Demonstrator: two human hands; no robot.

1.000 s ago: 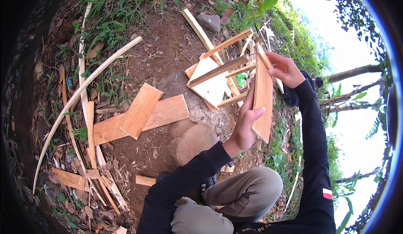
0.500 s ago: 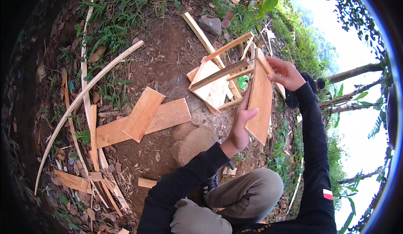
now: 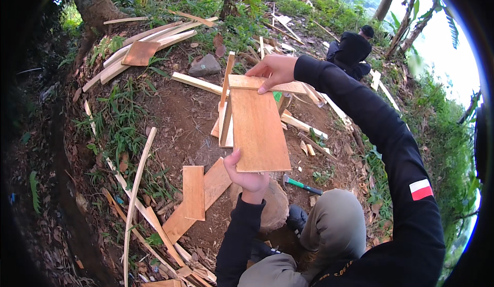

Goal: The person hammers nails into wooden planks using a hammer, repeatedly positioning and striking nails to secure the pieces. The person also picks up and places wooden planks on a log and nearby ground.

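Observation:
A rectangular wooden board (image 3: 260,130) faces me, held up in front of a partly built wooden frame (image 3: 225,117). My left hand (image 3: 248,176) grips the board's lower left corner from below, thumb on its edge. Across the board's top runs a narrow wooden strip (image 3: 242,81). My right hand (image 3: 275,73) is closed over this strip, thumb in front and fingers bent behind it. The board hides much of the frame, so I cannot tell whether the two are joined.
Below the board stands a log stump (image 3: 275,210), beside a hammer (image 3: 303,185) with a green and black handle. Two planks (image 3: 193,192) lie crossed on the dirt at left. Long strips (image 3: 136,199), a grey rock (image 3: 205,65) and stacked lumber (image 3: 149,42) lie around. Another person (image 3: 352,53) crouches far right.
My view has turned and tilted up, bringing the hammer and the far person into clearer sight. The board now faces me more squarely, and my right hand has shifted onto the top strip.

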